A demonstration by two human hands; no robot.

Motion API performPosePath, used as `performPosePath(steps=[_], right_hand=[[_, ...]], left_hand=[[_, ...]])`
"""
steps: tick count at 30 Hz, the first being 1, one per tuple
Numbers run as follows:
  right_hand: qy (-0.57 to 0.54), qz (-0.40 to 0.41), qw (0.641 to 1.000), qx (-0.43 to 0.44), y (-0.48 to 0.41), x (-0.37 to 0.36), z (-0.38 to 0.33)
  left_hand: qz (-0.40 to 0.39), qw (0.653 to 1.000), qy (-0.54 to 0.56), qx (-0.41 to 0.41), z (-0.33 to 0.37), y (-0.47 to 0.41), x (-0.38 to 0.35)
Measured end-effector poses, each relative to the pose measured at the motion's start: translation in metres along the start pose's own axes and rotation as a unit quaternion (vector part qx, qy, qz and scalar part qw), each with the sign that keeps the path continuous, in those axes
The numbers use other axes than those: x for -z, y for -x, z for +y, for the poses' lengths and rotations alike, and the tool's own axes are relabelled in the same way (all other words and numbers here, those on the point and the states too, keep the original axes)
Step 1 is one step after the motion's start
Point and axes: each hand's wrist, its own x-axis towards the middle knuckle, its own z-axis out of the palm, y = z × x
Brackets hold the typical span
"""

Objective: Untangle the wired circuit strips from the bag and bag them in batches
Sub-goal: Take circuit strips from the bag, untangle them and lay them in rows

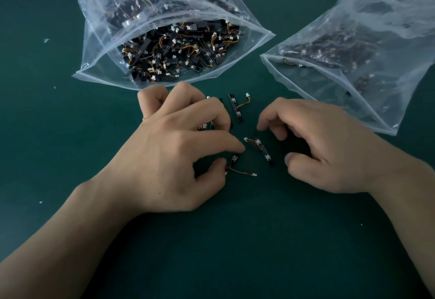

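A wired circuit strip (232, 161) lies on the dark green mat (70, 134), pinched end to end between the thumb and forefinger of the left hand (169, 148). Its orange-yellow wire trails right to a white plug. More strips show only in part under that hand's other curled fingers. A second strip (264, 151) lies just beside the right hand (329, 148), whose fingers are loosely curled and hold nothing. A third strip (236, 108) lies farther off, between the hands. Beyond them a large clear zip bag (98, 40) gapes toward the person, packed with a tangled heap of strips (179, 49). A smaller clear bag (388, 28) lies to its right, holding fewer. White flecks (46, 40) dot the mat.
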Motion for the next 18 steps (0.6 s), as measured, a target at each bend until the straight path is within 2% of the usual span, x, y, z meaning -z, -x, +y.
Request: performPosePath(steps=[4, 7, 12, 18], right_hand=[[0.024, -0.002, 1.000, -0.003, -0.0014, -0.0013, -0.0001], [0.026, -0.001, 1.000, 0.006, -0.0028, -0.0026, 0.0021], [0.019, 0.019, 1.000, 0.016, -0.0042, -0.0055, 0.0035], [0.008, 0.052, 0.999, 0.006, -0.0047, -0.0095, 0.0036]], left_hand=[[-0.092, 0.995, 0.018, 0.021, -0.0006, 0.0017, 0.0028], [-0.123, 0.991, 0.029, 0.036, -0.0011, 0.0008, 0.0041], [-0.120, 0.992, 0.035, 0.032, -0.0011, 0.0026, 0.0026], [-0.072, 0.996, 0.014, 0.047, -0.0056, 0.0025, -0.0002]])
